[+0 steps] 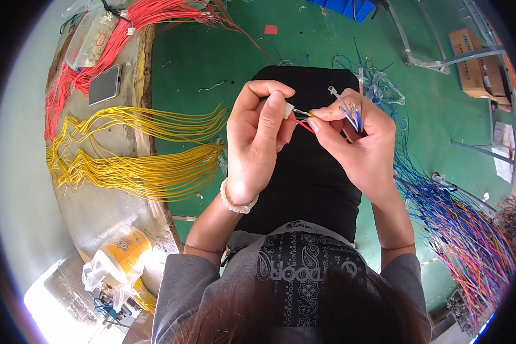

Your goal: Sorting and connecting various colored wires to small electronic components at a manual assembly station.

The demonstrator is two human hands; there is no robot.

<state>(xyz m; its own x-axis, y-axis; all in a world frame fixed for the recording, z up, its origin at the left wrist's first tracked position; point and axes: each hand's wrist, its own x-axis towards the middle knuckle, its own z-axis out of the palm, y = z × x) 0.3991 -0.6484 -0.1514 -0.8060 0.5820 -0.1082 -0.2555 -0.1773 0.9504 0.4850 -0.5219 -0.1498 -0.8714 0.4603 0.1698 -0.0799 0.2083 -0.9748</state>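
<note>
Above my lap, my left hand [257, 129] is closed, pinching a small white connector housing [289, 109] between thumb and fingers. A red wire [304, 124] runs from the housing toward my right hand. Thumb and forefinger of my right hand [361, 135] pinch a thin yellow wire [310, 114], whose metal terminal end points at the housing and is close to it. Whether the tip is inside the housing is too small to tell. Several more wires with metal terminals [354, 114], some blue and whitish, stick up between the fingers of my right hand.
On the bench [106, 212] at left lie yellow wire bundles [149, 166], red wires [149, 17], a phone [104, 86], a clear box of connectors [94, 43] and a yellow-white tub [123, 252]. Many coloured wires [458, 223] hang at right. A cardboard box [479, 69] stands beyond.
</note>
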